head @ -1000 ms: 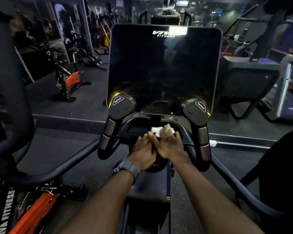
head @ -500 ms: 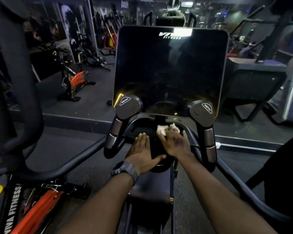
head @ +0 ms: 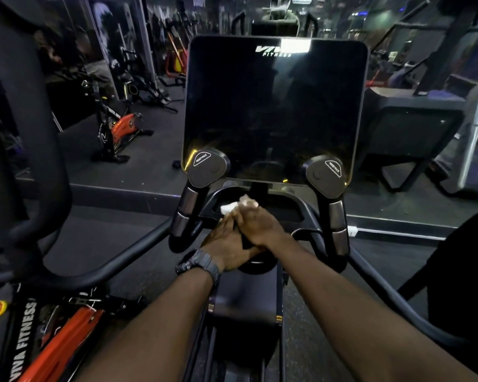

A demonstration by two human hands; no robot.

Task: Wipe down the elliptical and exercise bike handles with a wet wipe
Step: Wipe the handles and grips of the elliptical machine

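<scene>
Just below the dark console screen [head: 273, 111], the right hand [head: 260, 228] presses a bunched white wet wipe [head: 233, 206] onto the centre handlebar [head: 293, 198], fingers curled over it, the left hand [head: 226, 245] flat alongside, fingers straight.

The dark console screen [head: 273, 111] carries "VIVA FITNESS" in white along its top edge, the end of "VIVA" lost in a bright glare. Each of the two handle pods, the left pod [head: 207, 170] and the right pod [head: 326, 174], bears a small outlined badge that seems to read "RESISTANCE". The orange exercise bike [head: 39, 334] at lower left shows "VIVA FITNESS" in white on a black frame strip.
</scene>
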